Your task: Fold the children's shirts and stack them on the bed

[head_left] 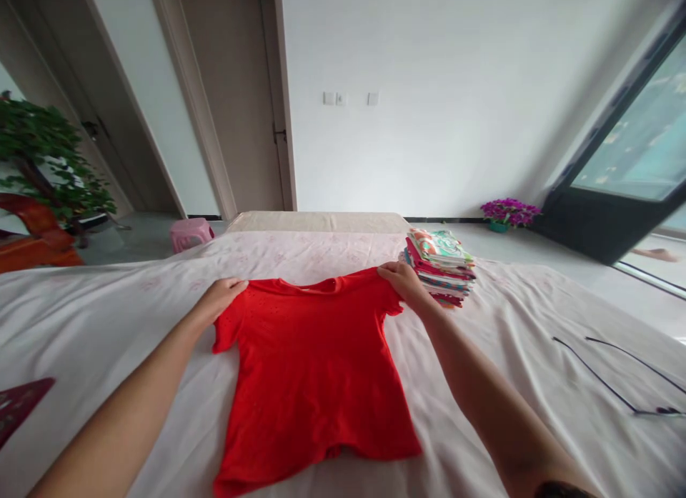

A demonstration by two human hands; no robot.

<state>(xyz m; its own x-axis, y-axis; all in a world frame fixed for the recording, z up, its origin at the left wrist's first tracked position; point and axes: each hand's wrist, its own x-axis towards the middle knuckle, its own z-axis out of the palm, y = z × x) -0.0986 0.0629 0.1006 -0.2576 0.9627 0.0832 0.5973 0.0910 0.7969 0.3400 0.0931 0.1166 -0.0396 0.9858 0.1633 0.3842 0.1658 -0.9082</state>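
A red short-sleeved T-shirt [321, 362] is spread out in front of me, its neckline away from me and its hem toward me. My left hand [222, 298] pinches the top of the sleeve at the left shoulder. At the other shoulder, my right hand [401, 280] grips the cloth between thumb and fingers. Under the shirt lies a pale, wrinkled sheet [514, 384]. Just beyond my right hand stands a stack of folded clothes [439, 262], its top piece patterned in green, orange and white.
A pair of glasses [635, 411] lies on the sheet at right. A dark red flat item [24, 405] shows at the left edge. Beyond the sheet are a pink stool [191, 233], a purple potted flower [509, 212], a leafy plant [43, 155] and an orange-brown wooden chair [35, 233].
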